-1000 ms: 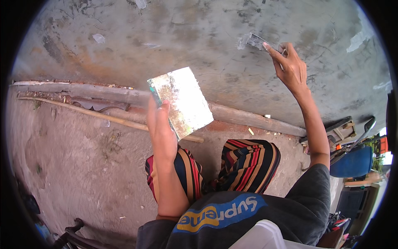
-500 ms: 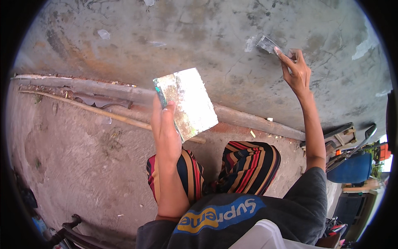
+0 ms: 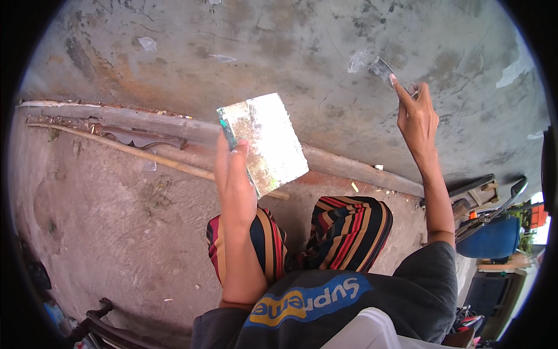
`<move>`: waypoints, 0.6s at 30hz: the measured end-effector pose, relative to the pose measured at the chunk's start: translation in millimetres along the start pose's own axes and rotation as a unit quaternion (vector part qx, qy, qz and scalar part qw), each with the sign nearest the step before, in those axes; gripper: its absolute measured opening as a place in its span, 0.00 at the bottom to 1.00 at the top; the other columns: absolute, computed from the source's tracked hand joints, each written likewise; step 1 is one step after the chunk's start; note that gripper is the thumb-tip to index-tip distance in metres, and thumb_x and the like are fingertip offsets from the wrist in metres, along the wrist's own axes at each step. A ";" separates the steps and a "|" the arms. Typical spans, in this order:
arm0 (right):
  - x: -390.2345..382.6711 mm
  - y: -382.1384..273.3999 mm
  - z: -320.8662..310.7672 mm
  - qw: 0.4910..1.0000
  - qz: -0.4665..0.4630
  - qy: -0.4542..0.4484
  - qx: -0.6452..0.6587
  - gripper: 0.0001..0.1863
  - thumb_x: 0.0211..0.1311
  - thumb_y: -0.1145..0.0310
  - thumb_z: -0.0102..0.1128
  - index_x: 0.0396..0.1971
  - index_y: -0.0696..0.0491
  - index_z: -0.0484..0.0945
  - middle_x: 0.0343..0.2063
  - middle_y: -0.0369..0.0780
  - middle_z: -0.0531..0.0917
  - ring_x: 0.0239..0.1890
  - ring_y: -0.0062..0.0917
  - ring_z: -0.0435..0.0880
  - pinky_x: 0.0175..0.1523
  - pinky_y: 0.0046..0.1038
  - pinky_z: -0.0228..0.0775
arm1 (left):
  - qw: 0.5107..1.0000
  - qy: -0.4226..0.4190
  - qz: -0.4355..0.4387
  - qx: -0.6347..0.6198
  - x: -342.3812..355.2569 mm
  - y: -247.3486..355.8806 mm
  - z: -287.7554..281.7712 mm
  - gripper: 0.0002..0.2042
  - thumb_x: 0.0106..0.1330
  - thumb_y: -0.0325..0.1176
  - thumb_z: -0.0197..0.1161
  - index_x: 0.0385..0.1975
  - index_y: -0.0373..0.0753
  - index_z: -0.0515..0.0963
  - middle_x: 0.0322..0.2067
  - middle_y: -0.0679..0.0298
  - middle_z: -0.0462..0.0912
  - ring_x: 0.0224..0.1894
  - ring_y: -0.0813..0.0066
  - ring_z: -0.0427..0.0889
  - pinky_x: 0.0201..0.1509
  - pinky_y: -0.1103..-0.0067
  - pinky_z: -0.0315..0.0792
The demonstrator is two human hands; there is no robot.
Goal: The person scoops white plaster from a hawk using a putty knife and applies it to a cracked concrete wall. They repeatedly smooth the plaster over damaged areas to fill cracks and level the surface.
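My left hand (image 3: 235, 180) grips the edge of a square board (image 3: 270, 139), smeared white with brownish stains and green along its side, held up in front of my knees. Up at the right, my right hand (image 3: 417, 119) has its fingers on a small flat metal scraper (image 3: 381, 70), whose blade is at or very near the mottled grey wall (image 3: 308, 52). Just left of the blade is a small whitish patch (image 3: 356, 61) on the wall.
A bamboo pole (image 3: 151, 160) lies along the ledge (image 3: 343, 163) at the wall's foot, above rough dusty ground (image 3: 116, 221). At the right are leaning wooden pieces (image 3: 482, 192) and a blue barrel (image 3: 488, 238). Dark metal bars (image 3: 96, 323) show at the lower left.
My right hand and the scraper have moved down and to the right, away from the white patch. My left hand and board have shifted a little to the right.
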State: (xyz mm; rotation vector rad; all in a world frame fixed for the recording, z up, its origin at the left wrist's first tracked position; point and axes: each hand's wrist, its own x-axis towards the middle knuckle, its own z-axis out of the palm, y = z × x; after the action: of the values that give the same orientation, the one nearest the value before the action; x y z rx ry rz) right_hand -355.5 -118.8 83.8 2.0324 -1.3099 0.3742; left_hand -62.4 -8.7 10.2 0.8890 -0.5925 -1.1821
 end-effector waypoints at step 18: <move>43.9 51.0 -2.3 0.986 -0.066 0.118 0.099 0.30 0.50 0.79 0.62 0.53 0.32 0.79 0.33 0.36 0.74 0.25 0.25 0.75 0.25 0.27 0.68 | 0.998 0.001 0.025 0.054 -2.7 1.7 6.6 0.19 0.71 0.33 0.43 0.57 0.28 0.64 0.47 0.58 0.74 0.47 0.75 0.71 0.55 0.79 0.63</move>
State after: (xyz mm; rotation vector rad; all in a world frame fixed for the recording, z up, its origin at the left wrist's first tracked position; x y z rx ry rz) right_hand -380.5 -160.8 130.1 2.1482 -1.0218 0.6829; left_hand -67.6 -7.8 15.3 0.9608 -0.6779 -1.1123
